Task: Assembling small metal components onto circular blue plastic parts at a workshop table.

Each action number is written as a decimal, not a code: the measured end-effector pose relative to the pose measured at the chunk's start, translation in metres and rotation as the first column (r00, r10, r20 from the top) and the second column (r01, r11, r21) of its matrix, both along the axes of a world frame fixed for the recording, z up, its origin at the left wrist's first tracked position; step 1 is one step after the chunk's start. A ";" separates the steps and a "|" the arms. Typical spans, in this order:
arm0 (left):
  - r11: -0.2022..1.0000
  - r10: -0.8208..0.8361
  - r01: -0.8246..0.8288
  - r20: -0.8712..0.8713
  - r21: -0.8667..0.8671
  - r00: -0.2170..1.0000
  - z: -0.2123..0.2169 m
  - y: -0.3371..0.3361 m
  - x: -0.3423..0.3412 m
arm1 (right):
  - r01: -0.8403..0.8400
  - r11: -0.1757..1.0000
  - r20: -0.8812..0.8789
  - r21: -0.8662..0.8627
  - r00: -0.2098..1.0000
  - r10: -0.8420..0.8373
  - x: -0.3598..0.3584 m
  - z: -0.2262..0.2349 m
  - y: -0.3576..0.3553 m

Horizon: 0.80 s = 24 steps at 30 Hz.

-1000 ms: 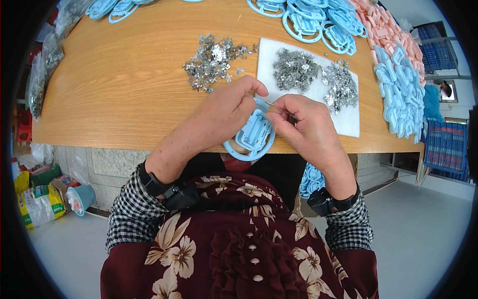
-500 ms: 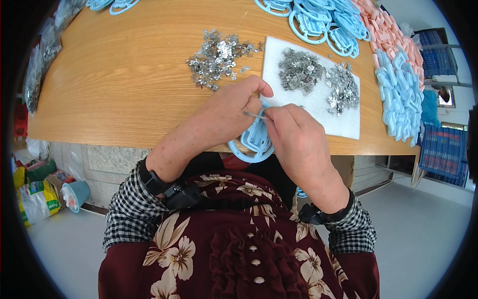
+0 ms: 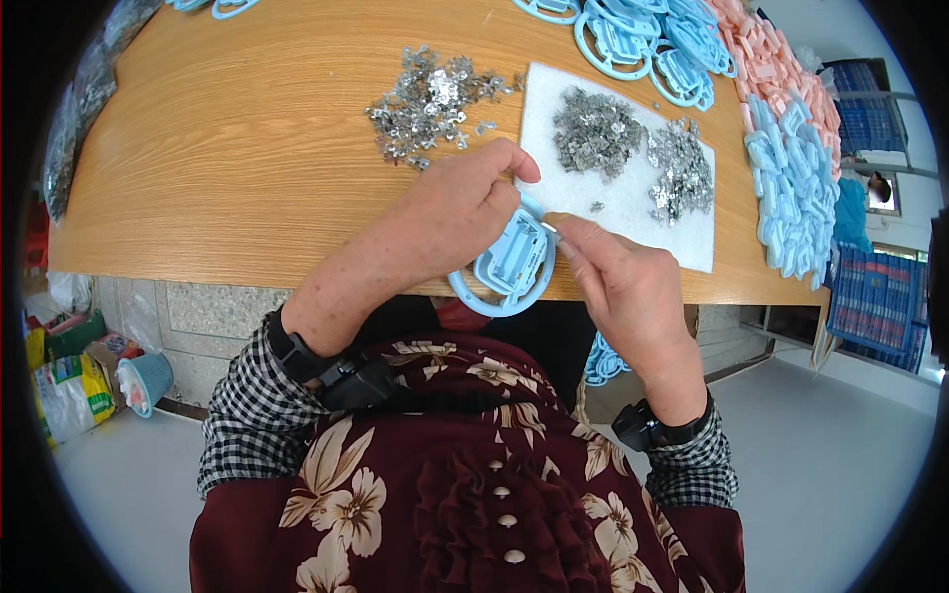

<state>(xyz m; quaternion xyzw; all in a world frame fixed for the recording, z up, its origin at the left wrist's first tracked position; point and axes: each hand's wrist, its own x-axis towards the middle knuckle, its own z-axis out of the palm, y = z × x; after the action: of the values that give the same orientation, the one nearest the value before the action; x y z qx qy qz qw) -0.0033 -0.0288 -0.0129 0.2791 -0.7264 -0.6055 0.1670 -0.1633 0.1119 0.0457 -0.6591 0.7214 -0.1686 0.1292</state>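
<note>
A light blue plastic ring-shaped housing [image 3: 513,259], with a recessed compartment in its middle, sits at the table's front edge. My left hand [image 3: 473,203] is closed on its far left side, forefinger bent over toward the white pad. My right hand [image 3: 623,272] is at the housing's right rim. Between its thumb and forefinger shows a small pale, shiny piece [image 3: 550,227], mostly hidden, perhaps the end of the thin metal tool. Beyond my hands lies a loose heap of small silvery metal clips [image 3: 425,104].
A white foam pad [image 3: 613,225] carries two heaps of small metal parts [image 3: 596,133]. Behind it are stacked blue ring housings [image 3: 618,44]. Piles of pink plastic parts [image 3: 766,59] and light blue parts [image 3: 791,183] line the right edge. Filled clear bags [image 3: 89,104] lie at the left edge.
My right hand has drawn back to the right from the housing's middle, with the thin metal tool no longer lying across it. More of the compartment shows now; my left hand has barely moved.
</note>
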 end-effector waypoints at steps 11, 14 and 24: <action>0.998 0.005 -0.004 0.005 -0.055 1.000 0.000 0.000 0.001 | -0.089 0.994 -0.323 0.066 0.940 0.105 0.014 0.016 -0.004; 0.999 -0.005 0.005 0.023 -0.034 1.000 0.001 0.000 0.001 | -0.072 0.988 -0.366 0.138 0.923 0.119 0.021 0.022 -0.006; 0.992 -0.002 0.000 -0.021 -0.123 1.000 -0.008 -0.001 -0.003 | -0.285 0.830 -0.462 0.479 0.722 0.515 0.030 0.061 -0.044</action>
<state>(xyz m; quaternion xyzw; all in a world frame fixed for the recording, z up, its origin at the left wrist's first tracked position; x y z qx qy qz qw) -0.0067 -0.0302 -0.0208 0.2616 -0.7606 -0.5626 0.1912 -0.1335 0.0677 0.1063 -0.7835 0.5809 0.2113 0.0635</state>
